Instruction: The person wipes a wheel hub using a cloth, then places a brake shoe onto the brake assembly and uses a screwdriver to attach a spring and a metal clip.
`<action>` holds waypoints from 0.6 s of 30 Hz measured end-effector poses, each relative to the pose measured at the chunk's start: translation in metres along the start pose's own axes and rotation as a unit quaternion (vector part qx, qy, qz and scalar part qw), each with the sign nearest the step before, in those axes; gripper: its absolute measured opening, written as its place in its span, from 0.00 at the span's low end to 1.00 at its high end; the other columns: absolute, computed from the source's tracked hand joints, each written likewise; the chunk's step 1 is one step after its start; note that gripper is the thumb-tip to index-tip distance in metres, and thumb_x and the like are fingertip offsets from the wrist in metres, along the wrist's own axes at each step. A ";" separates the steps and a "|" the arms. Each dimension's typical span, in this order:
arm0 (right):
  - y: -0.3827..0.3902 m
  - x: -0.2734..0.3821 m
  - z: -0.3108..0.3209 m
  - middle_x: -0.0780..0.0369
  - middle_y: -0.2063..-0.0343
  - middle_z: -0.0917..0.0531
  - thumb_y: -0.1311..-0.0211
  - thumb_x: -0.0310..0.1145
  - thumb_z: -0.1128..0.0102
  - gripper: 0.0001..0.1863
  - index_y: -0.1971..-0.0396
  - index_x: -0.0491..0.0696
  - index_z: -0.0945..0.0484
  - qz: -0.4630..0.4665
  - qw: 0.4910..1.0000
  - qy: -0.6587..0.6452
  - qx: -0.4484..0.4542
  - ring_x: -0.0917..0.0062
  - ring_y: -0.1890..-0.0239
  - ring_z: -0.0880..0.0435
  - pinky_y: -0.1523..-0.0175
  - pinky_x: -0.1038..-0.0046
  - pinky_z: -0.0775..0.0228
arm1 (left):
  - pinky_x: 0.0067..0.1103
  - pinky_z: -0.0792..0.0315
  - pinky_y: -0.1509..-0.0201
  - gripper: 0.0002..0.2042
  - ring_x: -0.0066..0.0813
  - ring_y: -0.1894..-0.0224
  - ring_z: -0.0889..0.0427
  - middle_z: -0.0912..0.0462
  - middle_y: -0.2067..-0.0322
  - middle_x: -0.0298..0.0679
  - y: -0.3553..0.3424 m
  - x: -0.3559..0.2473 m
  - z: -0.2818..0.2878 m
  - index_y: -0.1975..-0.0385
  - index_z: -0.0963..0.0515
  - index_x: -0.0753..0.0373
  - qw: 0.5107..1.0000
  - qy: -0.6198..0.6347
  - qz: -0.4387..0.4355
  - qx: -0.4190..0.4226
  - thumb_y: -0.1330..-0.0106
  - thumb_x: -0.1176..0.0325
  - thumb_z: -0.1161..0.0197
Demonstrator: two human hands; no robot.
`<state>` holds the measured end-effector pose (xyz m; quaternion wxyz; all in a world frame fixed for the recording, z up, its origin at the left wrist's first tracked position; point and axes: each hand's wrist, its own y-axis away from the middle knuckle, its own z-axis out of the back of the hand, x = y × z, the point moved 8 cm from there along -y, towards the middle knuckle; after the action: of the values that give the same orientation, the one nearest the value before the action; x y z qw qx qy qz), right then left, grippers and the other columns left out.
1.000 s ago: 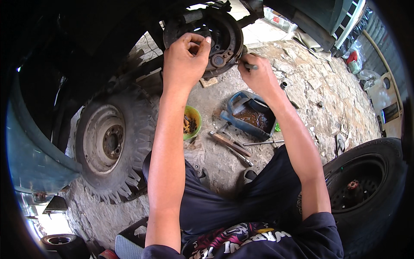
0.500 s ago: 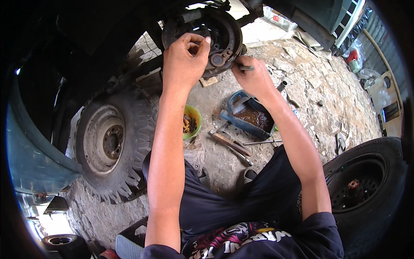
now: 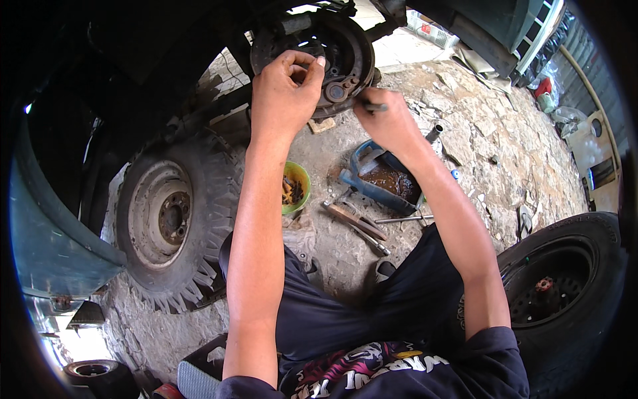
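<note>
Cracked stone paving (image 3: 492, 133) covers the yard floor, pale and dusty in the sun, with a vehicle's dark underside filling the upper left. Up at the top of the view sits the brake backing plate (image 3: 332, 60), a round, dark, greasy disc mounted under the wheel arch, with shoes, springs and a small rusty round fitting near its lower right edge.

The left hand (image 3: 286, 86) is pressed on the plate's face, its fingers curled over the hardware near the middle; what they pinch, if anything, is hidden. The right hand (image 3: 389, 120) is closed round a thin metal tool (image 3: 372, 106), whose tip points at the plate's lower rim just beside the rusty fitting.

Below the plate, on the paving between the person's forearms, lies a blue plastic tray (image 3: 372, 183) holding brown oily liquid. A small green bowl (image 3: 296, 189) with rusty small parts stands just right of the left forearm. A hammer with a wooden handle (image 3: 352, 216) and a slim metal rod (image 3: 402, 218) lie near the tray's lower edge.

A removed wheel with a knobbly tyre and pale steel rim (image 3: 169, 219) lies flat at left, touching the vehicle's blue-green bodywork. Another black tyre (image 3: 565, 286) lies at right, by the person's right elbow. The person sits low in dark shorts.
</note>
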<state>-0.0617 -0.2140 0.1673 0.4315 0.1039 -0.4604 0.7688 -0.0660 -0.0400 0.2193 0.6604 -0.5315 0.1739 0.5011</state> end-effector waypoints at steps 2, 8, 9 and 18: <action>-0.002 0.001 0.013 0.48 0.79 0.19 0.45 0.24 0.38 0.04 0.72 0.38 0.19 0.023 0.999 0.031 -0.035 0.55 0.75 0.17 0.69 0.65 0.25 | 0.14 0.28 0.69 0.11 0.14 0.74 0.21 0.17 0.76 0.33 0.000 0.000 0.001 0.63 0.19 0.66 1.000 -0.003 0.003 0.002 0.33 0.63 0.36; 0.007 0.014 -0.008 0.49 0.78 0.20 0.47 0.23 0.38 0.03 0.75 0.38 0.20 0.070 0.997 -0.030 -0.006 0.55 0.76 0.19 0.70 0.64 0.27 | 0.14 0.28 0.69 0.10 0.14 0.74 0.21 0.17 0.76 0.33 0.000 0.002 0.000 0.63 0.19 0.65 1.000 0.000 -0.005 -0.007 0.33 0.63 0.36; 0.007 0.014 -0.009 0.49 0.79 0.20 0.47 0.22 0.38 0.03 0.74 0.38 0.20 0.072 0.997 -0.035 -0.004 0.55 0.76 0.19 0.70 0.64 0.27 | 0.14 0.28 0.69 0.10 0.14 0.73 0.21 0.17 0.76 0.33 0.000 0.000 0.000 0.63 0.18 0.65 1.000 -0.004 -0.001 -0.005 0.33 0.63 0.36; -0.007 -0.010 0.024 0.48 0.74 0.17 0.46 0.24 0.38 0.04 0.71 0.39 0.19 -0.016 0.998 0.061 0.002 0.52 0.68 0.16 0.63 0.62 0.25 | 0.15 0.27 0.68 0.11 0.15 0.72 0.20 0.16 0.76 0.35 -0.002 0.000 0.003 0.63 0.19 0.65 1.000 -0.005 -0.008 -0.011 0.33 0.63 0.35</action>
<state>-0.0562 -0.2372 0.1796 0.4706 0.0647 -0.4300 0.7678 -0.0657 -0.0368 0.2213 0.6595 -0.5371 0.1611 0.5006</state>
